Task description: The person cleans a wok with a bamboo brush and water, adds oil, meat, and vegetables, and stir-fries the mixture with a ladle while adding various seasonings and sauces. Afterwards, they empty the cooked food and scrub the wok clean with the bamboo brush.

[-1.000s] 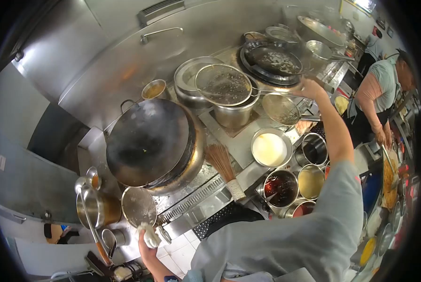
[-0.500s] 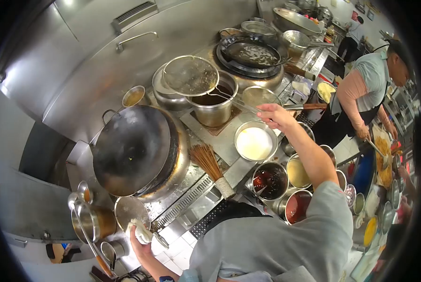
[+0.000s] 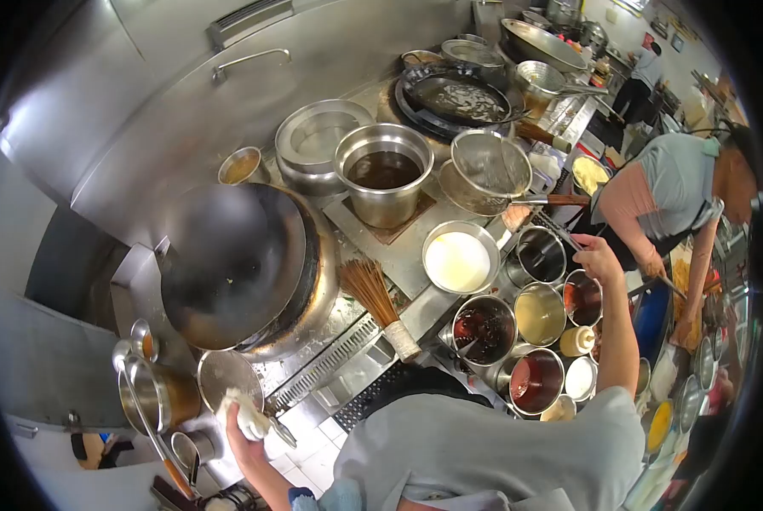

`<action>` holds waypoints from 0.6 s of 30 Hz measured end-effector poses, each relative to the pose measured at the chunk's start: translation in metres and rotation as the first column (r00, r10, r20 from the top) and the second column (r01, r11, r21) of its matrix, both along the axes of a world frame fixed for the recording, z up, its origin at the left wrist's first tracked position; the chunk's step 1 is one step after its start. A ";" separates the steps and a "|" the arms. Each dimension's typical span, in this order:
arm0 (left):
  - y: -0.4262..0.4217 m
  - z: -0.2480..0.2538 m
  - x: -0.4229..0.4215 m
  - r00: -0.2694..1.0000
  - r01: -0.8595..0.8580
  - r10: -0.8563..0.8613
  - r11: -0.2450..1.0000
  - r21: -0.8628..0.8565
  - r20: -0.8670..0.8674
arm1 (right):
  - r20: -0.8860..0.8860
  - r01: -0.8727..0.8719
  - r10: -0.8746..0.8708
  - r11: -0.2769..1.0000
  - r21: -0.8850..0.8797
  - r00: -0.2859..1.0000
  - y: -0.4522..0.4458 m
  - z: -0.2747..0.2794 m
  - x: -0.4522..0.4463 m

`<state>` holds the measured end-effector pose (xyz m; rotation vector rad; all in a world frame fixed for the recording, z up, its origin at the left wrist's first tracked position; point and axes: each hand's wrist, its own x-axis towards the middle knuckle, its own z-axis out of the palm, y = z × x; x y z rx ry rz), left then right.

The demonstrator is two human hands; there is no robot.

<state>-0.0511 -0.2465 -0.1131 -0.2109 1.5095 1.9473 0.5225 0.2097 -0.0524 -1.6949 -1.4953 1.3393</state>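
My right hand (image 3: 599,259) is closed on the long handle of a round mesh strainer (image 3: 490,162). Its mesh sits above or on a second strainer, whose wooden handle (image 3: 560,200) points right; whether they touch I cannot tell. My left hand (image 3: 243,441) grips a crumpled white cloth (image 3: 247,417) beside a flat round strainer (image 3: 228,381). Ahead of that hand a dark wok (image 3: 232,268) steams on the stove. A steel pot of dark liquid (image 3: 385,170) stands left of the held strainer, and a pot of white liquid (image 3: 460,261) lies below it.
A bamboo brush (image 3: 380,300) lies on the stove edge. Several sauce pots, including a red one (image 3: 536,380), stand by my right arm. A tall pot with a ladle (image 3: 162,396) is at lower left. A co-worker (image 3: 667,187) bends over food at the right.
My right hand has moved right and down. The mesh strainer has swung from above the pot of dark liquid to the wooden-handled strainer. My left hand still holds the cloth.
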 end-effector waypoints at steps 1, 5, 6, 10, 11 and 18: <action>0.006 -0.004 -0.006 1.000 -0.021 0.021 1.000 0.021 0.001 | 0.030 -0.041 0.042 0.999 -0.023 0.999 0.011 -0.008 0.005; 0.023 -0.001 -0.022 0.991 0.135 -0.135 0.991 0.018 -0.013 | 0.262 -0.214 0.222 0.975 -0.057 0.939 0.056 -0.032 0.022; 0.028 0.004 -0.020 0.989 0.147 -0.147 0.989 0.024 -0.025 | 0.368 -0.243 0.234 0.970 -0.021 0.900 0.062 -0.037 0.028; 0.026 0.009 -0.007 0.990 0.141 -0.141 0.990 0.024 0.007 | 0.679 -0.473 0.309 0.879 0.064 0.666 0.107 -0.099 0.080; 0.021 0.003 -0.006 0.991 0.132 -0.132 0.991 0.028 0.010 | 0.716 -0.527 0.293 0.841 0.121 0.633 0.112 -0.109 0.086; -0.054 -0.009 0.003 0.997 -0.002 -0.002 0.999 0.053 0.080 | 0.572 -0.347 0.330 0.934 -0.084 0.751 0.163 -0.145 0.088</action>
